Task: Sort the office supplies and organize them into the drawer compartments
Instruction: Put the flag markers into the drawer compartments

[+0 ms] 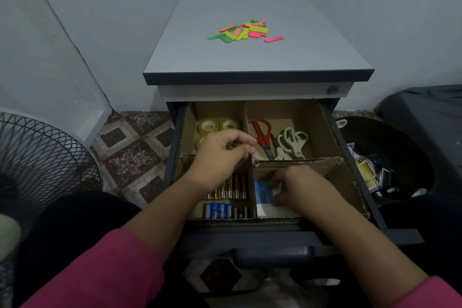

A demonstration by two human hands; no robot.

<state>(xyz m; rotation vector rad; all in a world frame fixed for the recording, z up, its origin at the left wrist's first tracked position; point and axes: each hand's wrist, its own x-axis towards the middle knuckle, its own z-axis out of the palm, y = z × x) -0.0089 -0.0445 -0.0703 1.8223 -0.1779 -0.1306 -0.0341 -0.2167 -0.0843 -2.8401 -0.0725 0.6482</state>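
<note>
our left hand (223, 151) pinches the brown cardboard divider (297, 163); our right hand (291, 189) presses fingers on the blue-and-white packet (263, 195) in the near-right compartment. if we tug the flimsy divider, it could tip and the gold batteries (232, 190) might mix; the neon sticky tabs (243, 30) wait on top.

Two bare forearms in pink sleeves, dark trousers below

The left hand (222, 150) and right hand (297, 187) wear no gloves, rings or watch that can be seen, and both forearms are uncovered. Each arm ends in a bright pink sleeve (100, 270), pushed up towards the elbow, of plain fabric with no visible print, cuff button or seam detail. Dark, near-black trousers (75, 217) cover both knees at either side of the frame.
</note>
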